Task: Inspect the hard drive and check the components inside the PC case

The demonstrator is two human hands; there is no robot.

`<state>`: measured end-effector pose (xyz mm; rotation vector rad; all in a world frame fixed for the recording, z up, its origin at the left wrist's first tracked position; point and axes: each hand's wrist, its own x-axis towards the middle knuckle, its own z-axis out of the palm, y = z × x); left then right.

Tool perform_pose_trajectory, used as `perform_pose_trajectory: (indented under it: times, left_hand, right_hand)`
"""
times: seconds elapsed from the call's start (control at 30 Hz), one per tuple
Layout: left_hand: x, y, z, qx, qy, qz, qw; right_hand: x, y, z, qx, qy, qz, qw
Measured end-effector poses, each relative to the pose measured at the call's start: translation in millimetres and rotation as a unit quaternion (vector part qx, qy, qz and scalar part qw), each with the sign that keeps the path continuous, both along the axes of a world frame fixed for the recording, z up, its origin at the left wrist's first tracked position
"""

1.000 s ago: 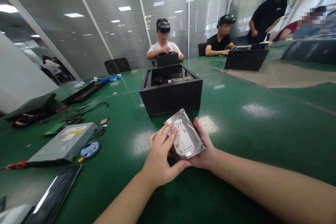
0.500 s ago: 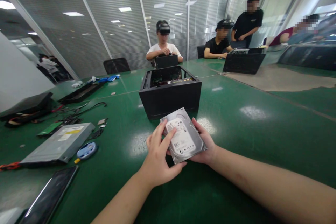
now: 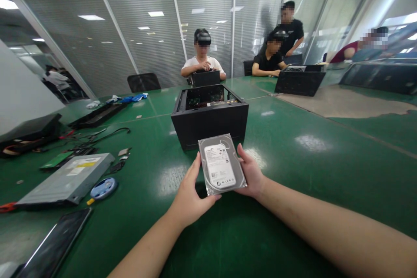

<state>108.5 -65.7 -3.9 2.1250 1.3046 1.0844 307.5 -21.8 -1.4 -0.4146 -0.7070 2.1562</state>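
A silver hard drive with a white label faces up, held above the green table between both hands. My left hand grips its left edge and near corner, fingers curled under it. My right hand holds the right edge, thumb on the side. Just beyond the drive stands an open black computer case, its top off and the inside showing.
At the left lie a grey optical drive, a blue round tape measure, a green circuit board, black cables and a dark panel. Other people sit or stand at the far side with black cases.
The hard drive has turned from a slant to square with me and risen slightly. My left fingers slid off its top face to its left edge. A standing person at the back moved left.
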Motion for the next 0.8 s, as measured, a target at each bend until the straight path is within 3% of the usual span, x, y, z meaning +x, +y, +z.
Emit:
perform_pose_trajectory:
  times: [0.8]
  left_hand:
    - [-4.1,-4.6,6.5,0.063,-0.001,-0.038,0.997]
  right_hand:
    - [-0.1,-2.5,-4.0,0.026,0.005,0.002,1.0]
